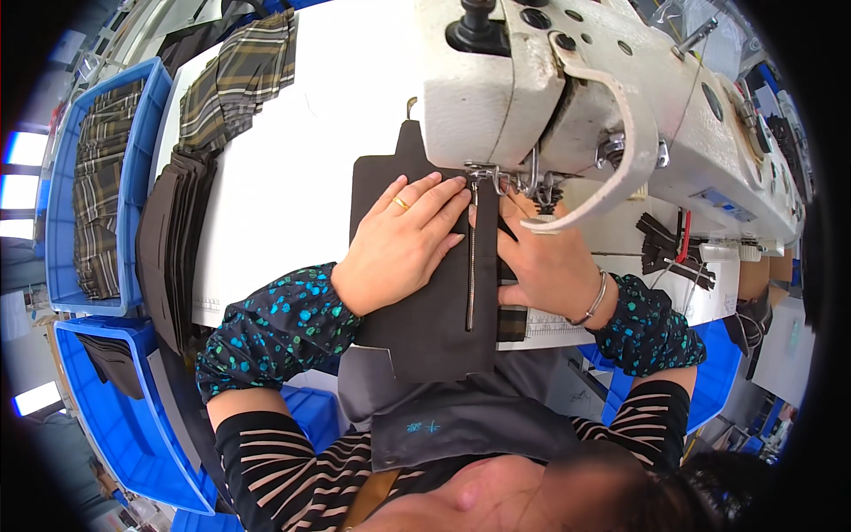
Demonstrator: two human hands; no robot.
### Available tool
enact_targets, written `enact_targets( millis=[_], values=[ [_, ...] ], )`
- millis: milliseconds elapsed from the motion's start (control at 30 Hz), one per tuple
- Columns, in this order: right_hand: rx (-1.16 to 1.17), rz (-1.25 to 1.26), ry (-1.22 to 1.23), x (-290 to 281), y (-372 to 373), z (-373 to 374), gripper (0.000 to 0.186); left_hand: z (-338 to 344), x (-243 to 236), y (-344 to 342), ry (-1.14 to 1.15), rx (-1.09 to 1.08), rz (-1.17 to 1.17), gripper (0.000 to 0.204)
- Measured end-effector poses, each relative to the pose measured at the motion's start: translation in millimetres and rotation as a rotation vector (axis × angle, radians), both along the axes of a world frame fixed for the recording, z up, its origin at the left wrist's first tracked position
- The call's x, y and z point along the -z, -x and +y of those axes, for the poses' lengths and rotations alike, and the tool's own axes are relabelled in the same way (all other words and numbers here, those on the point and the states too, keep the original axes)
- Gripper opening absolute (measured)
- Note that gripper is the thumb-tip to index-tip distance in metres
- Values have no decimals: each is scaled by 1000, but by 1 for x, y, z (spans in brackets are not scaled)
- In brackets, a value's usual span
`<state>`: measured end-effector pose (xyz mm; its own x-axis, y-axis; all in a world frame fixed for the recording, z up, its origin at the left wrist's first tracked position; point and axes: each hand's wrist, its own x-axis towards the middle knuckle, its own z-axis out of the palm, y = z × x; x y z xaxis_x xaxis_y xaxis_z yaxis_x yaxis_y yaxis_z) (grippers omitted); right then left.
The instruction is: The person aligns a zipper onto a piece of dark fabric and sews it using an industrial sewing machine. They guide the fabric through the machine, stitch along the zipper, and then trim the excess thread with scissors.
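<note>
A dark brown fabric piece [417, 341] with a metal zipper [472, 275] set lengthwise lies under the white sewing machine [468, 106]. My left hand [401, 241], with a gold ring, rests flat on the fabric left of the zipper, fingertips near the presser foot [479, 175]. My right hand [545, 262] presses down right of the zipper with extended fingers, their tips partly hidden by the foot and the curved arm guard [620, 106]. A strip of plaid cloth [511, 330] shows beneath my right hand.
Stacked dark panels [164, 248] and plaid pieces [235, 75] lie on the white table [292, 195]'s left. A blue bin [55, 239] of plaid cloth and a lower blue bin [120, 426] stand beside it. Black zippers [665, 244] and red-handled scissors [685, 232] lie at the right.
</note>
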<state>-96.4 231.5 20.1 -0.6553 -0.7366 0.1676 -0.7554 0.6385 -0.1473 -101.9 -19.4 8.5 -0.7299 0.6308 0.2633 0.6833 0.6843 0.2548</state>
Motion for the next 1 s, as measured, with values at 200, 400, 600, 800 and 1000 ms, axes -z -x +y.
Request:
enact_targets(
  millis=[200, 400, 600, 800, 1000],
  values=[
    [1, -17, 12, -1, 0, 0, 77, -3, 2, 2, -9, 22, -13, 48],
    [0, -39, 37, -1, 0, -1, 77, -4, 1, 3, -8, 32, -13, 47],
    [-4, -31, 30, -1, 2, -1, 76, -2, -2, 4, 14, 30, -7, 46],
    [-51, -54, 73, -8, 8, 9, 49, 2, -6, 2, 45, -1, 35, 48],
    [63, 95, 258, -12, 10, 12, 35, 4, -3, 1, 61, -5, 32, 50]
  ],
)
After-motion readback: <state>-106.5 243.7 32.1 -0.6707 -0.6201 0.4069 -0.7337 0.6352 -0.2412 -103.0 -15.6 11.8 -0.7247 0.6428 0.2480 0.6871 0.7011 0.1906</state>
